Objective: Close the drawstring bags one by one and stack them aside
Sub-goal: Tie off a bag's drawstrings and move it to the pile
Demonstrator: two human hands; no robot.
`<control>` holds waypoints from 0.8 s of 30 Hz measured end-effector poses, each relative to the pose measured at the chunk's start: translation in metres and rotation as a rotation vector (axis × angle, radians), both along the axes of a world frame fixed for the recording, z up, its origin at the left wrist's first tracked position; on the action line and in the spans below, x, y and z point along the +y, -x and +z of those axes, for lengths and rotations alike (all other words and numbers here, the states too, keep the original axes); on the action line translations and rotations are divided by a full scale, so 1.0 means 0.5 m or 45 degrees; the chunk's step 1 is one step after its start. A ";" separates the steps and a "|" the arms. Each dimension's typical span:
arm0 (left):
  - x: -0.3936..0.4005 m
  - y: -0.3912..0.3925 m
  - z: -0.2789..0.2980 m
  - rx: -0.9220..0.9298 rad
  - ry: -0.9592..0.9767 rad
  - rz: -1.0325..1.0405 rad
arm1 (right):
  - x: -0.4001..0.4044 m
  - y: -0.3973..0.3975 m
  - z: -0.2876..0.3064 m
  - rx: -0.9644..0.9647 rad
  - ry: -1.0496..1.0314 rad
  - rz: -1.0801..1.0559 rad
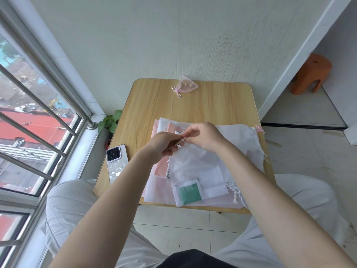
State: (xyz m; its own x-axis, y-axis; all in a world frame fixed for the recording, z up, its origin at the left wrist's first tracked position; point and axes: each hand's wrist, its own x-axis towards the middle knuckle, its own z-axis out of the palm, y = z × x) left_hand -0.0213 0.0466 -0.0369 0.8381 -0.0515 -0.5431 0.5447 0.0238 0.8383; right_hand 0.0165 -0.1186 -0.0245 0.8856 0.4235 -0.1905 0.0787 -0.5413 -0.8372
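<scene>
Drawstring bag [195, 167], white and sheer, lies mid-table atop the loose pile, its cord [181, 141] pinched by my left hand [162, 146] and right hand [204, 137], and tugging unevenly could slip the knot, while the finished pink bag [187, 86] waits at twelve o'clock.

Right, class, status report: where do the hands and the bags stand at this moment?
Both hands, left and right, pinch the drawstring of the white bag. Pink bag tied, set aside. Phone alongside, not obstructing.
</scene>
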 end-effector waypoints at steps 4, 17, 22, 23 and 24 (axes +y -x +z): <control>0.000 0.004 0.003 -0.028 -0.105 -0.101 | 0.003 0.000 0.001 -0.067 0.067 0.002; -0.011 0.005 0.007 -0.253 -0.290 -0.007 | -0.010 0.006 0.019 0.084 0.000 0.070; -0.012 0.002 0.001 -0.261 -0.381 0.115 | -0.002 0.004 0.017 -0.065 0.107 0.012; -0.012 0.002 0.000 -0.257 -0.407 0.129 | 0.000 0.005 0.017 -0.093 0.122 0.002; -0.012 0.001 0.000 -0.252 -0.421 0.130 | 0.001 0.006 0.017 -0.118 0.134 -0.006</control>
State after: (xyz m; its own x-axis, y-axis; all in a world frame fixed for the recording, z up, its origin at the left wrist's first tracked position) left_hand -0.0220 0.0407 -0.0370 0.9201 0.1882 -0.3435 0.3803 -0.2193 0.8985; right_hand 0.0132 -0.1181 -0.0160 0.9036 0.4010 -0.1507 0.1504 -0.6263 -0.7650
